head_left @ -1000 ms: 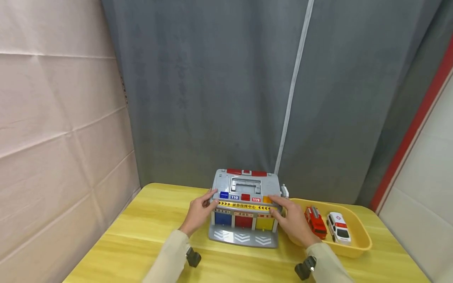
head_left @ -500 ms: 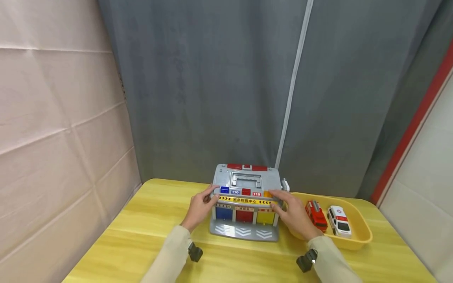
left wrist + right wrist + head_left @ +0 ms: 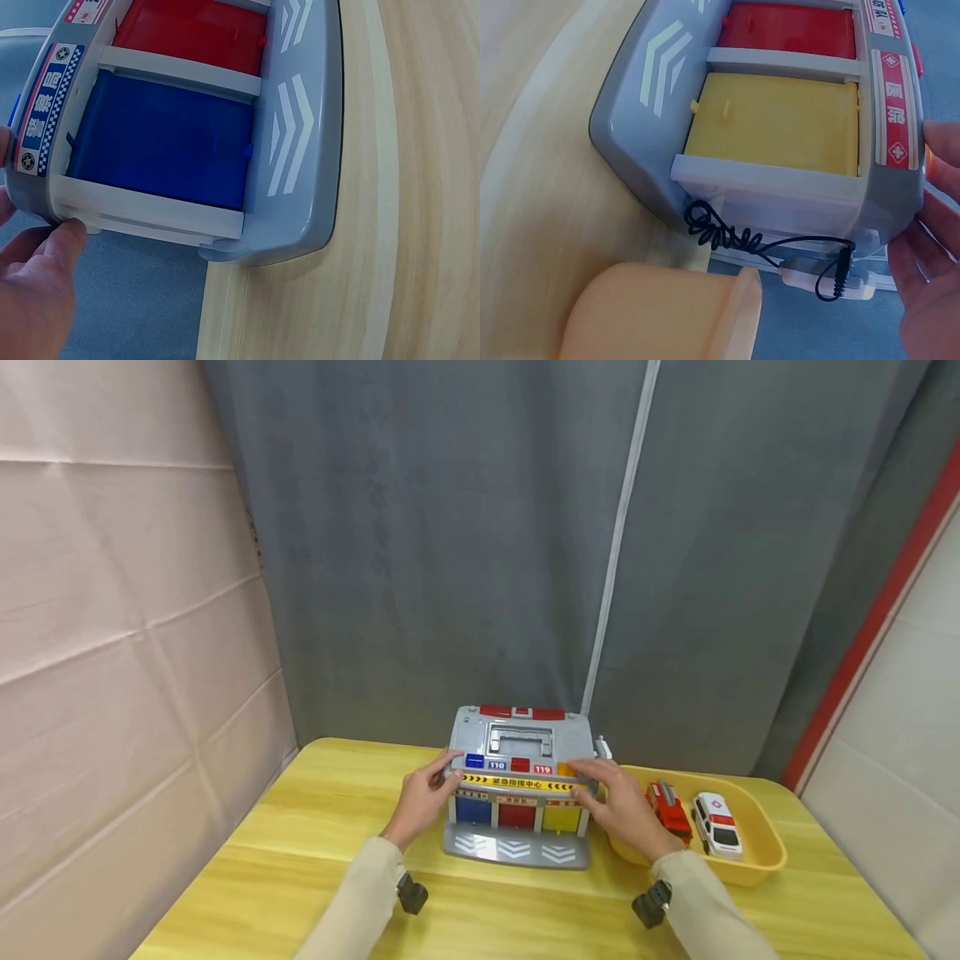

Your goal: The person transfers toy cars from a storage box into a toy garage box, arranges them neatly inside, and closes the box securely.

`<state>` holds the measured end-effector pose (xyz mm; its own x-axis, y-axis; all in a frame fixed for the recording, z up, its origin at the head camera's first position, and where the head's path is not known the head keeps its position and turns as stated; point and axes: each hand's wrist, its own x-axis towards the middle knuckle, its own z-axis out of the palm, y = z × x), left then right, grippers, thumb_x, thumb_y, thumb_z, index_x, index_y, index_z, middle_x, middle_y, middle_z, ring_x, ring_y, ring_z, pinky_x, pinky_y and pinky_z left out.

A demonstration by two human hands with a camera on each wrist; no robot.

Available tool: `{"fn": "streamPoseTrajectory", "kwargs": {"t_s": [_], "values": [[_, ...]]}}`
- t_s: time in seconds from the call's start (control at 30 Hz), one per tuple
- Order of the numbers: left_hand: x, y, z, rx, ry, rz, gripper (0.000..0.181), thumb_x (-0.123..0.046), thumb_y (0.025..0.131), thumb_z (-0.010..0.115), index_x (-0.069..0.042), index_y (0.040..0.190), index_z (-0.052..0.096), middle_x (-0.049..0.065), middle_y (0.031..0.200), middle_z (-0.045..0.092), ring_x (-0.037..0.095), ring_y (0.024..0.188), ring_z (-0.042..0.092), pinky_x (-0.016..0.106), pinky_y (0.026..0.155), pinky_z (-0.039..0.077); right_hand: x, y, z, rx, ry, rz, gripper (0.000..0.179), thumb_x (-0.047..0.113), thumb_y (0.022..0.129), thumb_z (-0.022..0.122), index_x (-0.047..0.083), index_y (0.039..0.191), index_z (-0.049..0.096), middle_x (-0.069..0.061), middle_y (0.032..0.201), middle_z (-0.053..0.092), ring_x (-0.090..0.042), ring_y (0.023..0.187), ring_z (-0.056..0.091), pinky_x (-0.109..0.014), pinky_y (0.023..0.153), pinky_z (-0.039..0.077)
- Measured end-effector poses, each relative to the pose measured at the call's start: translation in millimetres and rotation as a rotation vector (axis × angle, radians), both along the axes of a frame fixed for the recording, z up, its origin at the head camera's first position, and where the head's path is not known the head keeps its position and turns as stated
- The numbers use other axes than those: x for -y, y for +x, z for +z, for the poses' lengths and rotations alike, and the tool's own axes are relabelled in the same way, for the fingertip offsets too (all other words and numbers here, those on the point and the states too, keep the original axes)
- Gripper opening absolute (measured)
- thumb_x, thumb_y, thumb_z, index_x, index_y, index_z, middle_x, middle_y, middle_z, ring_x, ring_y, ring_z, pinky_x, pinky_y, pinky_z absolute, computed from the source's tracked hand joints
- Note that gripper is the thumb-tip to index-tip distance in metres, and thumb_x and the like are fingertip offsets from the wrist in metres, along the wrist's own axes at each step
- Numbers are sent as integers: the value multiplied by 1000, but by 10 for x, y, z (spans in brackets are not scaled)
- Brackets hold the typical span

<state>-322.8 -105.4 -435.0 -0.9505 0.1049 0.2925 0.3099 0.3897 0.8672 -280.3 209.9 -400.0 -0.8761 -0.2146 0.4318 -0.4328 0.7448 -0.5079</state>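
Observation:
A grey toy garage (image 3: 517, 793) stands on the table, with blue, red and yellow doors, all down, and a folded handle on its roof. My left hand (image 3: 420, 797) grips the left corner of its roof, fingers on top and thumb lower at the front. On the other side my right hand (image 3: 626, 810) holds the right roof corner in the same way, by the orange button. The blue door (image 3: 161, 139) shows in the left wrist view. In the right wrist view, a toy handset (image 3: 825, 283) with a coiled black cord hangs on the garage's side, below the yellow door (image 3: 776, 120).
To the right of the garage, close to my right forearm, is a yellow bin (image 3: 765, 827). A red toy fire truck (image 3: 667, 810) and a white toy ambulance (image 3: 717, 827) lie in it. A grey curtain (image 3: 450, 568) hangs behind the wooden table (image 3: 300, 827).
The head view has shifted slightly, so the scene sits a little higher in the picture. Both hands keep their hold on the garage, which stays in place on the table.

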Motion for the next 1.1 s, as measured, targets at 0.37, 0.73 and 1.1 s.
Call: {"fn": "streamPoseTrajectory", "kwargs": {"t_s": [0.37,0.73,1.1], "values": [[18,23,-108,-32,-9,37,39,-27,99,61,-18,137,63,17,158,41,35,137,53,43,111,49,3,-57,9,-16,89,23,41,17,87,77,11,127,70,-8,128,70,-31,120,63,-54,105,54],[-25,-12,-30,-57,6,23,38,-25,98,62,-16,135,65,21,156,43,36,136,54,43,110,49,-32,-69,74,-15,107,19,41,18,88,77,10,128,70,-9,128,70,-31,120,64,-53,104,55],[-50,-54,-24,-37,-2,22,38,-27,98,63,-18,135,65,18,156,45,34,136,55,42,109,51,-103,-81,179,17,192,55,42,18,89,75,10,130,67,-8,127,71,-29,116,66,-52,102,57]]}}
